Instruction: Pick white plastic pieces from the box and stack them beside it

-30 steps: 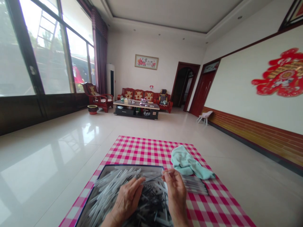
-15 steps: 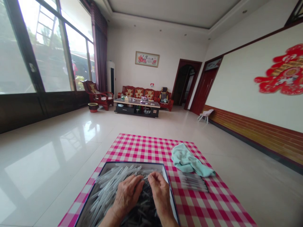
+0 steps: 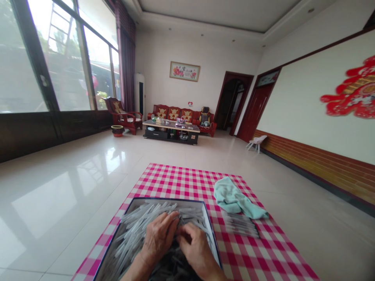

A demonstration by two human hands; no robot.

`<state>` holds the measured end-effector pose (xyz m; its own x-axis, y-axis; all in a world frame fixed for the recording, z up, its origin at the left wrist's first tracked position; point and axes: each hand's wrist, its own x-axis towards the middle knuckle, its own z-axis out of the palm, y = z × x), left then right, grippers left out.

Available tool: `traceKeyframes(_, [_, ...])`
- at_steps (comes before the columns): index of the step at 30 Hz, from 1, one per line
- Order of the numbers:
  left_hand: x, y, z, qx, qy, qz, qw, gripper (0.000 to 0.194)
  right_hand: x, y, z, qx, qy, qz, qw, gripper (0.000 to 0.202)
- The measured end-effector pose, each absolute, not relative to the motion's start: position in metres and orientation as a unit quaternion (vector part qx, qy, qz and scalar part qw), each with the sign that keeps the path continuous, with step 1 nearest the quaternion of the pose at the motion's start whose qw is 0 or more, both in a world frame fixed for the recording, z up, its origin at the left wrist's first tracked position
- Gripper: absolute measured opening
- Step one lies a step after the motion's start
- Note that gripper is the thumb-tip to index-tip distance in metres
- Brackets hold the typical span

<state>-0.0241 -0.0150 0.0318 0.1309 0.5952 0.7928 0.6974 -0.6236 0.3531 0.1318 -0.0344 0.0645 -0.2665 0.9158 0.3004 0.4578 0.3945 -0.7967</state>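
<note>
A shallow box (image 3: pixel 210 218) with a dark blue rim holds a heap of translucent plastic tubes (image 3: pixel 134 226), much like pen barrels, on its left side. Small dark pieces (image 3: pixel 172 261) fill the near part of the box, partly behind my wrists. Over the middle of the heap, my left hand (image 3: pixel 160 234) is closed, thumb and fingers pinched. My right hand (image 3: pixel 193 244) is also pinched, its fingertips meeting those of the left. Something small and dark shows between the fingertips, but the fingers hide what it is.
The table has a pink-and-white checked cloth (image 3: pixel 175 179). Right of the box lie a mint-green cloth (image 3: pixel 234 199) and a row of slim clear sticks with dark tips (image 3: pixel 241 225). Beyond stand a low coffee table (image 3: pixel 171 132), a wooden sofa (image 3: pixel 172 113) and a small stool (image 3: pixel 256 142).
My right hand has turned and moved left and slightly down, closing the small gap to my left fingertips. The left hand stays nearly in place. The whole view has shifted slightly.
</note>
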Motion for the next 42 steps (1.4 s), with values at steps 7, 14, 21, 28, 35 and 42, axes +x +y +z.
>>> traceKeyframes(7, [-0.024, -0.015, 0.031, -0.745, -0.434, -0.503, 0.064, 0.022, 0.132, -0.053, 0.041, -0.511, -0.813, 0.234, 0.154, 0.03])
traceKeyframes(14, [-0.023, -0.016, 0.033, -0.745, -0.434, -0.503, 0.064, 0.022, 0.126, -0.056, 0.04, -0.568, -0.79, 0.213, 0.09, 0.029])
traceKeyframes(21, [-0.023, -0.016, 0.033, -0.742, -0.433, -0.507, 0.066, 0.022, 0.122, -0.048, 0.014, -0.527, -0.797, 0.218, 0.2, 0.021])
traceKeyframes(28, [-0.022, -0.016, 0.033, -0.75, -0.423, -0.505, 0.065, 0.021, 0.127, -0.04, 0.055, -0.45, -0.741, 0.354, 0.351, 0.017])
traceKeyframes(35, [-0.023, -0.017, 0.031, -0.769, -0.408, -0.491, 0.039, 0.023, 0.136, -0.016, 0.059, -0.436, -0.501, 0.522, 0.535, 0.024])
traceKeyframes(42, [-0.022, -0.018, 0.032, -0.78, -0.404, -0.478, 0.023, 0.025, 0.131, -0.017, 0.049, -0.405, -0.528, 0.503, 0.552, 0.029])
